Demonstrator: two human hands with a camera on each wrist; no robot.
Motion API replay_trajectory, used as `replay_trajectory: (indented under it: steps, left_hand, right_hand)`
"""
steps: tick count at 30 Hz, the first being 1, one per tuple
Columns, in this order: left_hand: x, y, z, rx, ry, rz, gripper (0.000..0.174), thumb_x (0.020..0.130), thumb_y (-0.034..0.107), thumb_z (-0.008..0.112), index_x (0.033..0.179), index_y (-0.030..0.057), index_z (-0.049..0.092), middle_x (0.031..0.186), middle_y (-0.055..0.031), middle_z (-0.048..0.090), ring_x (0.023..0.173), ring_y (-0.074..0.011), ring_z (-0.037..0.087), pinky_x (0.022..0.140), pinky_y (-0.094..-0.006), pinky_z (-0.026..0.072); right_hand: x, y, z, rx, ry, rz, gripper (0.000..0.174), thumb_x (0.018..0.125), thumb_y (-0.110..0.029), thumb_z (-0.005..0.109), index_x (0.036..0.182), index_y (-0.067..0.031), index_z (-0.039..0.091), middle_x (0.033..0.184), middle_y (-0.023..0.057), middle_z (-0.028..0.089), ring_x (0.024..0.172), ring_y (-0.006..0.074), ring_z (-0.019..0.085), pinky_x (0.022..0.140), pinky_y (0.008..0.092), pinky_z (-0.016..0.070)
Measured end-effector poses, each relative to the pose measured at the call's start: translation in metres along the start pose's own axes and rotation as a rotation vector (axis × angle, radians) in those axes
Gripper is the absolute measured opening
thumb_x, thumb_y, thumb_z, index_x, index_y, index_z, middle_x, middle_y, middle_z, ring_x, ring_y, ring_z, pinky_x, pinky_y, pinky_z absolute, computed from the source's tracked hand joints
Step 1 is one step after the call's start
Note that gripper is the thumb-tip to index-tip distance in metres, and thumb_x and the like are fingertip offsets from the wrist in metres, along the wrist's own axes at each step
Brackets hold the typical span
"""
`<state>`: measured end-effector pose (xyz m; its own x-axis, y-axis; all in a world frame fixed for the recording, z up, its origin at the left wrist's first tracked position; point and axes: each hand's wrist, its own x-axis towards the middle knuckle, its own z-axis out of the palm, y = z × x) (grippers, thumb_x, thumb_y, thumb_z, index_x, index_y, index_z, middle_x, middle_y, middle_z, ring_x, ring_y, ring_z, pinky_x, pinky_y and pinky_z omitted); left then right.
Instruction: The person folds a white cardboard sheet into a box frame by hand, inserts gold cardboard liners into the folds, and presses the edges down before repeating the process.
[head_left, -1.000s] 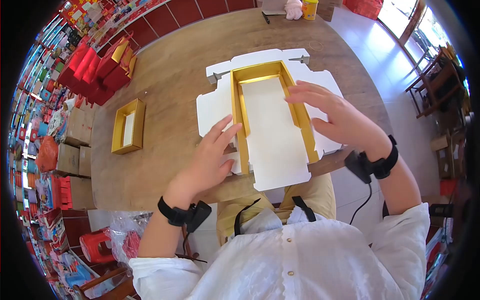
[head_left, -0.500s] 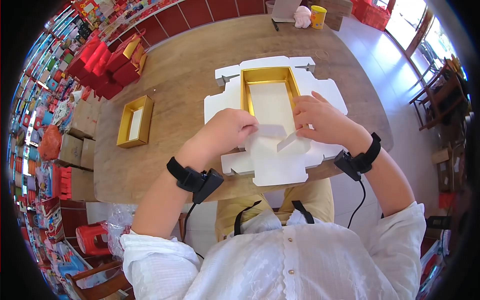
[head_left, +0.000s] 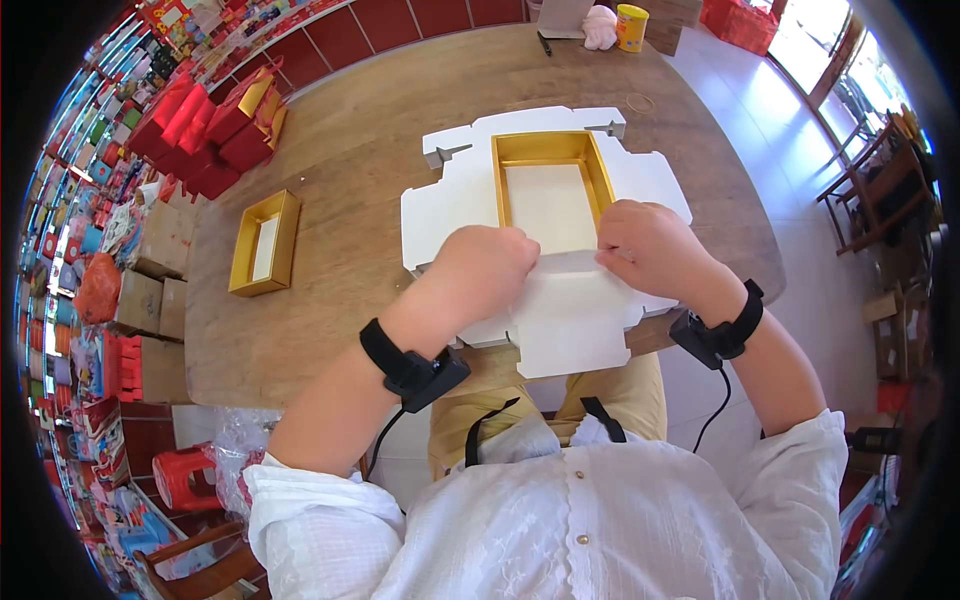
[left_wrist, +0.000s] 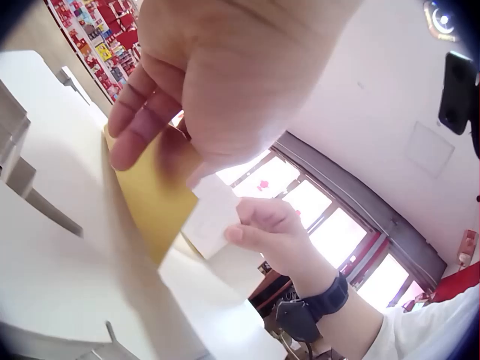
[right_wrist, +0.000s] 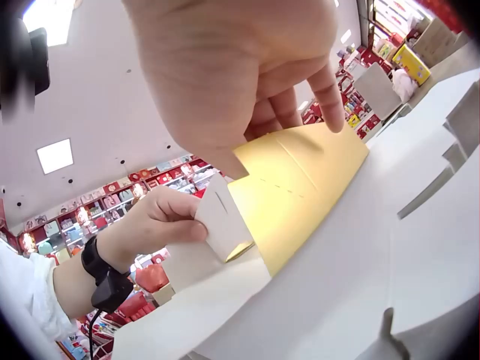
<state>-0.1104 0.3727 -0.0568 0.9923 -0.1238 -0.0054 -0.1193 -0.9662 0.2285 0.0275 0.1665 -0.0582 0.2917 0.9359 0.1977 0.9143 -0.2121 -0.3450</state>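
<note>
A partly folded cardboard box [head_left: 545, 152], gold on its raised walls and white on its floor, stands in front of the person. My left hand [head_left: 478, 265] pinches its near left corner, and my right hand [head_left: 655, 245] the near right one. Between the hands, white end flaps [head_left: 568, 262] are turned inward across the near end. A broad white panel [head_left: 575, 335] lies flat from there toward the body. In the left wrist view, the fingers rest along the gold side wall [left_wrist: 150, 206]. The right wrist view shows a slotted white flap [right_wrist: 223, 214] by the left thumb.
Flat white cardboard [head_left: 435, 215] spreads under the box on the wooden table [head_left: 350, 120]. To the left sits a smaller gold box [head_left: 283, 245]. Red boxes [head_left: 205, 130] are stacked at the far left edge. A yellow tub [head_left: 631, 28] stands at the back.
Both hands came in from the box's sides to its near corners. The near side-wall ends have been folded inward, and the end flaps now line up across the near end.
</note>
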Motion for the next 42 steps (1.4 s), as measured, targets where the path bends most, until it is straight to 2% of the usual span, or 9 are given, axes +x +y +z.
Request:
replay_trajectory:
  steps: [8,11,14,24,27,29,36,39,42]
  left_hand:
    - [-0.002,0.019,0.010,0.203,-0.018,-0.068,0.007,0.079,0.008,0.061,0.077,0.0052,0.067,0.076,-0.0125,0.065,0.067,-0.0323,0.068,0.061,-0.0414,0.0552]
    - [-0.003,0.019,0.012,0.204,-0.003,-0.079,0.006,0.079,0.009,0.062,0.078,0.0050,0.067,0.076,-0.0122,0.065,0.067,-0.0319,0.068,0.061,-0.0414,0.0551]
    - [-0.002,0.018,0.014,0.194,0.007,-0.079,0.008,0.081,0.009,0.062,0.078,0.0046,0.067,0.077,-0.0119,0.065,0.068,-0.0312,0.068,0.062,-0.0416,0.0549]
    - [-0.002,0.017,0.015,0.212,0.004,-0.055,0.012,0.086,0.012,0.061,0.079,0.0039,0.066,0.075,-0.0117,0.063,0.068,-0.0312,0.066,0.062,-0.0416,0.0544]
    - [-0.003,0.017,0.016,0.202,0.014,-0.048,0.012,0.086,0.012,0.061,0.080,0.0039,0.066,0.075,-0.0115,0.063,0.067,-0.0311,0.066,0.062,-0.0416,0.0542]
    - [-0.003,0.016,0.016,0.212,0.010,-0.050,0.011,0.086,0.012,0.061,0.080,0.0041,0.066,0.075,-0.0112,0.063,0.067,-0.0308,0.066,0.062,-0.0414,0.0542]
    - [-0.003,0.017,0.013,0.172,0.008,-0.072,0.011,0.085,0.011,0.060,0.078,0.0037,0.065,0.074,-0.0113,0.063,0.065,-0.0315,0.066,0.061,-0.0414,0.0539]
    - [-0.005,0.015,0.012,0.164,0.043,-0.064,0.013,0.085,0.011,0.060,0.076,0.0036,0.065,0.074,-0.0122,0.064,0.066,-0.0322,0.066,0.061,-0.0425,0.0540]
    - [-0.007,0.021,0.002,0.134,0.002,-0.099,0.015,0.085,0.013,0.060,0.075,0.0038,0.067,0.075,-0.0133,0.065,0.067,-0.0326,0.067,0.061,-0.0435,0.0542]
  right_hand:
    - [-0.004,0.001,0.000,0.027,0.010,-0.027,0.006,0.083,-0.010,0.061,0.084,-0.0050,0.065,0.088,0.0085,0.064,0.090,0.0276,0.063,0.080,0.0408,0.0501]
    - [-0.013,0.015,-0.007,0.192,-0.041,-0.069,0.018,0.083,-0.006,0.060,0.100,-0.0072,0.067,0.105,0.0104,0.067,0.102,0.0265,0.062,0.087,0.0405,0.0509]
    - [-0.019,0.008,-0.016,-0.021,-0.157,-0.102,0.046,0.079,-0.003,0.065,0.124,-0.0147,0.061,0.136,0.0091,0.057,0.125,0.0294,0.052,0.102,0.0407,0.0466]
    - [-0.019,0.024,0.013,-0.022,0.067,-0.191,0.035,0.076,-0.009,0.072,0.110,-0.0107,0.062,0.125,0.0095,0.062,0.114,0.0301,0.058,0.098,0.0394,0.0482]
    - [-0.018,0.030,0.016,-0.012,0.114,-0.272,0.030,0.076,-0.011,0.073,0.103,-0.0105,0.061,0.122,0.0081,0.063,0.112,0.0268,0.060,0.096,0.0385,0.0497]
    - [-0.018,0.032,0.013,-0.257,0.059,-0.459,0.029,0.076,-0.011,0.072,0.103,-0.0113,0.061,0.120,0.0052,0.063,0.117,0.0227,0.058,0.099,0.0411,0.0476]
    - [-0.031,0.008,0.000,-0.262,-0.029,-0.316,0.030,0.075,-0.017,0.076,0.101,-0.0143,0.062,0.114,0.0010,0.063,0.125,0.0181,0.053,0.106,0.0466,0.0408]
    - [-0.026,0.007,0.003,-0.256,0.009,-0.328,0.035,0.072,-0.020,0.080,0.101,-0.0148,0.062,0.109,0.0011,0.063,0.118,0.0202,0.057,0.102,0.0441,0.0436]
    - [-0.021,0.006,0.000,0.090,0.048,-0.195,0.044,0.069,-0.019,0.081,0.109,-0.0139,0.063,0.103,0.0030,0.063,0.106,0.0235,0.060,0.095,0.0423,0.0457]
